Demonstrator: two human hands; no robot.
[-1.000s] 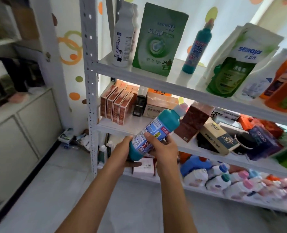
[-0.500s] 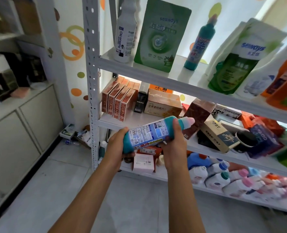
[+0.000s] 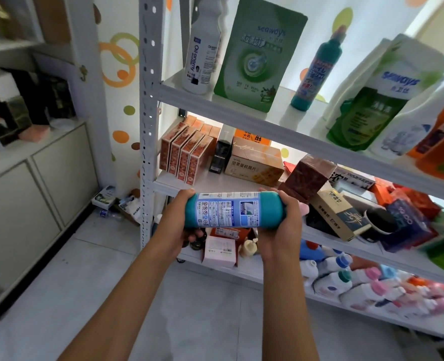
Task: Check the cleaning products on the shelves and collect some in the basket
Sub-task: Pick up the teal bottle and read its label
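Observation:
A teal cleaner bottle [image 3: 231, 209] with a blue-and-white label lies level in front of the middle shelf, its back label facing me. My left hand [image 3: 179, 222] grips its base end. My right hand [image 3: 283, 225] grips its neck end, and the pink cap pokes out behind that hand. A matching teal bottle [image 3: 317, 71] stands on the top shelf [image 3: 280, 123] between a green pouch [image 3: 257, 53] and a white-and-green refill pouch [image 3: 379, 95]. A white bottle [image 3: 202, 48] stands at the top shelf's left end. No basket is in view.
A white metal upright [image 3: 148, 113] marks the rack's left edge. Boxes [image 3: 187, 155] crowd the middle shelf. Several white bottles with coloured caps [image 3: 351, 282] lie on the bottom shelf. A grey cabinet [image 3: 33, 188] stands at left across a tiled floor [image 3: 85, 295].
Both hands have turned the teal bottle from tilted, cap up to the right, to lying level, and rolled it so that its back label faces me.

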